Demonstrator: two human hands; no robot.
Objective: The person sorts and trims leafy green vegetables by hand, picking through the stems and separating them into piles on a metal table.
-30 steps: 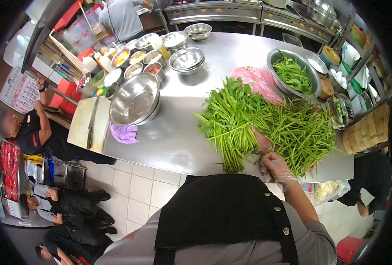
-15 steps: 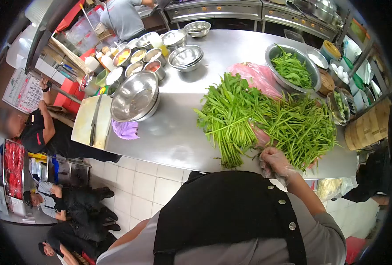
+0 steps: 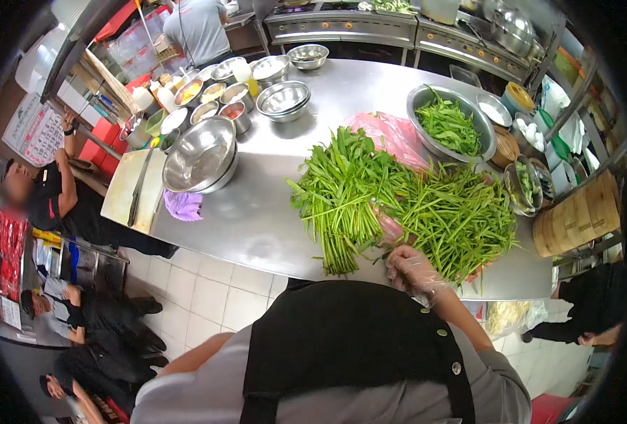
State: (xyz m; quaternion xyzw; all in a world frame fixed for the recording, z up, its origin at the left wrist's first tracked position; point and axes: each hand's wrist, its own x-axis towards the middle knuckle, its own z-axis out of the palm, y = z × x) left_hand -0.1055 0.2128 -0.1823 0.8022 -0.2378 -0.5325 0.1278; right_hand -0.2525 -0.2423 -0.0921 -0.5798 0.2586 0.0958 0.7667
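Note:
My right hand (image 3: 413, 273), in a clear plastic glove, is at the table's front edge with its fingers curled closed. Whatever those fingers hold, if anything, I cannot make out; dark green bits lie by the fingertips. Just beyond, to the left, lies a bunch of long-stemmed leafy greens (image 3: 338, 212), stem ends toward me. To the right is a heap of loose green stems (image 3: 462, 230). A pink plastic bag (image 3: 391, 134) shows behind and between them. Leaves (image 3: 447, 127) fill part of a large metal bowl (image 3: 488, 145) behind. My left hand is out of sight; only part of that arm shows.
At the left are stacked metal colanders (image 3: 200, 157), a purple cloth (image 3: 183, 205) and a knife (image 3: 142, 185) on a cutting board (image 3: 119, 189). Bamboo steamers (image 3: 575, 215) stand at the right. A co-worker (image 3: 59, 187) stands beyond the left end; others are farther off.
The whole view has shifted, so the table's things appear farther left and slightly lower. My right hand stays by the front edge, with its fingers still curled.

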